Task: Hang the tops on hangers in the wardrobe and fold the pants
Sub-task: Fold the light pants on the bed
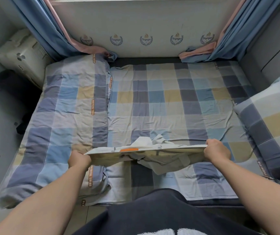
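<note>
Head view: pants [169, 159] are stretching sideways over bed [169, 99]
Grip: left hand [79, 158], right hand [218, 152] are clenching opposite waistband ends

Head camera looks forward and down (perhaps steeply) over the bed [169, 99].

The left hand [79, 160] and right hand [217, 152] grip the pale pants [168, 160] by the waistband ends, stretched level over the bed [169, 99] near its near edge. A checked pillow [271, 119] lies at the right edge.
</note>
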Motion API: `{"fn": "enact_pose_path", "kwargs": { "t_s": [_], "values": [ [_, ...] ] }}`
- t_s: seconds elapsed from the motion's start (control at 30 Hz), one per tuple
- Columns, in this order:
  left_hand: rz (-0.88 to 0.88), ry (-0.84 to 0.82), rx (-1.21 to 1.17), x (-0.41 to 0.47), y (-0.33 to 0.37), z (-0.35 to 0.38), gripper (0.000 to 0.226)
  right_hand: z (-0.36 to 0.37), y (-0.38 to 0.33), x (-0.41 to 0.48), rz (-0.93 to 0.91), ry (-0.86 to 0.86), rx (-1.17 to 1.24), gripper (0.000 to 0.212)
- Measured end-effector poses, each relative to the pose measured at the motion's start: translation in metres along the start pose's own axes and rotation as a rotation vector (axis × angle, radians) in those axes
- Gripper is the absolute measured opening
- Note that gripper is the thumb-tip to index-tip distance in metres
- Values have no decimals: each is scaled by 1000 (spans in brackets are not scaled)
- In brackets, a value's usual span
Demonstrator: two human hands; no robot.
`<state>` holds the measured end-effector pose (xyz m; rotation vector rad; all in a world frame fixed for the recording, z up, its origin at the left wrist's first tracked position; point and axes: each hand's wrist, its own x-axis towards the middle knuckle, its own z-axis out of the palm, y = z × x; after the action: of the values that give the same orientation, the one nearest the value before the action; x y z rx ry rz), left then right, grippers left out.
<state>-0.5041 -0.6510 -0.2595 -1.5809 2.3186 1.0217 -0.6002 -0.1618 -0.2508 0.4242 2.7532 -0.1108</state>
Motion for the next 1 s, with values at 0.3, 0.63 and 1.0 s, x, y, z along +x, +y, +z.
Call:
{"fn": "enact_pose_path", "kwargs": {
  "t_s": [0.3,0.63,1.0],
  "values": [
    [-487,-423,-396,0,-10,6,25,10,1,-9,474,-285,945,22],
    [-549,-594,-905,-11,3,10,24,15,-20,-25,601,-426,1692,28],
    [97,-110,-306,-1,-2,30,7,22,-23,-17,131,-44,954,14]
  ]
}}
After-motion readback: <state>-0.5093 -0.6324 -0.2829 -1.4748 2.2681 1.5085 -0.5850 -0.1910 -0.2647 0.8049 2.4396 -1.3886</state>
